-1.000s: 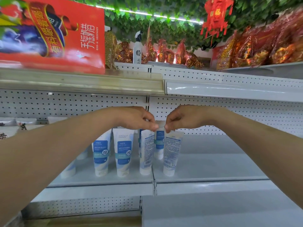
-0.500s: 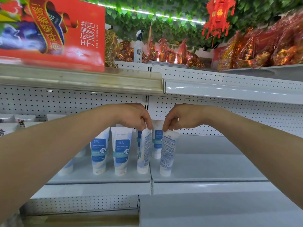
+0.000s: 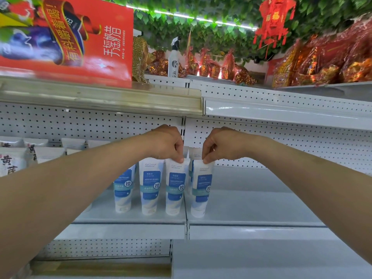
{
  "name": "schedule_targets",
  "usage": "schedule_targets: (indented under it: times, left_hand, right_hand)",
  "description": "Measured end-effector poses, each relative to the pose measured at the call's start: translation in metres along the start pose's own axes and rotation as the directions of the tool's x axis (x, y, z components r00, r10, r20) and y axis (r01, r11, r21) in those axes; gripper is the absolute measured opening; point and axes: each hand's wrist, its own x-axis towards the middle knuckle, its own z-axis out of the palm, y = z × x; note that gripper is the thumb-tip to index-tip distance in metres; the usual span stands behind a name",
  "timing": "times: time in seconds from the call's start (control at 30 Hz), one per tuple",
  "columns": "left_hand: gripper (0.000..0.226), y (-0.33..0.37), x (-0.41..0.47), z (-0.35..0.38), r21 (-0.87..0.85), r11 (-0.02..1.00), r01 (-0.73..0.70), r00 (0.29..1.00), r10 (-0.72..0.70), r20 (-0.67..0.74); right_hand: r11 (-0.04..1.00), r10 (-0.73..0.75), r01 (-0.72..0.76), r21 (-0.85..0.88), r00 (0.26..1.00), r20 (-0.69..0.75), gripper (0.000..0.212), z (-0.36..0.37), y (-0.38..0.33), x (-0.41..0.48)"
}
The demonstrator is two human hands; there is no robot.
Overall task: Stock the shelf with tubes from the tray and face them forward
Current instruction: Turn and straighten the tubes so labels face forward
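Several white tubes with blue labels stand cap-down in a row on the white shelf [image 3: 251,208]. My left hand [image 3: 167,142] pinches the top seam of the third tube [image 3: 175,188], whose front label faces me. My right hand [image 3: 219,144] pinches the top of the fourth tube [image 3: 201,190], which also shows its front label. Two more tubes [image 3: 149,186] stand to the left, labels forward. Behind the held pair, the tops of other tubes [image 3: 194,153] peek out. The tray is not in view.
Packets with yellow-black print [image 3: 12,158] fill the shelf's left end. A red box [image 3: 80,37] sits on the upper shelf, whose edge [image 3: 100,99] hangs just above my hands. Bare shelf extends right of the tubes. A lower shelf [image 3: 261,256] juts out below.
Both held tubes have been turned: they showed their printed backs before and now show their blue front labels. My hands stay at the tube tops, slightly further apart.
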Motion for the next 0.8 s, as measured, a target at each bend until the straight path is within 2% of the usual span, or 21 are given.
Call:
schedule_targets:
  times: [0.5, 0.8]
  left_hand:
    - [0.018, 0.007, 0.002, 0.005, -0.017, 1.000, 0.020, 0.999, -0.021, -0.046]
    - [0.020, 0.010, 0.004, 0.006, -0.010, 1.000, 0.019, 0.998, -0.020, -0.052]
  right_hand:
    - [0.996, -0.028, 0.029, -0.089, 0.999, 0.018, 0.006, 0.000, -0.002, 0.005]
    - [0.997, -0.008, 0.008, -0.073, 1.000, 0.010, 0.009, 0.000, 0.001, 0.005]
